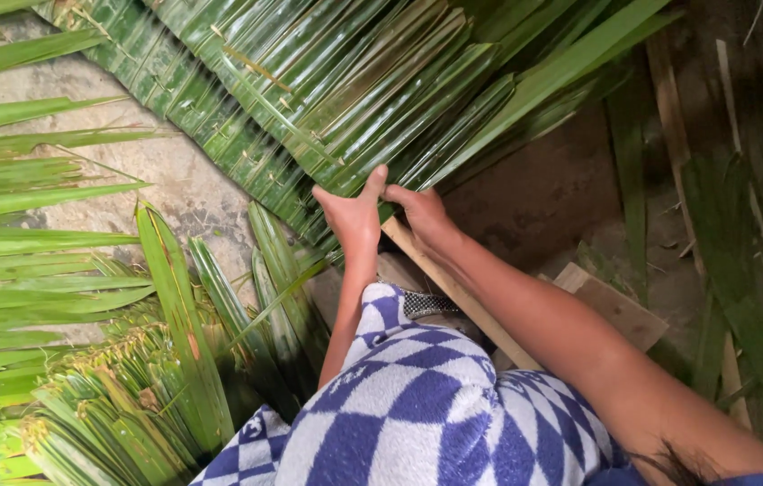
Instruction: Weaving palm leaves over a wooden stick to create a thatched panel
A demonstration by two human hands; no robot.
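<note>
Pinching folded palm leaves (pixel 327 99) over a wooden lath (pixel 453 288), left hand (pixel 352 216) and right hand (pixel 419 211) fingers clenched; a slack grip risks folds springing loose.

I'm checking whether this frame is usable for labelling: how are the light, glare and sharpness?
Head view: light is dim and uneven, the right side by the wooden slats sinking into shadow; pale sheen glares off the glossy green folded palm-leaf panel; the left hand and right hand are fairly sharp, while the blue-and-white checked cloth close to the lens looks soft.
</note>
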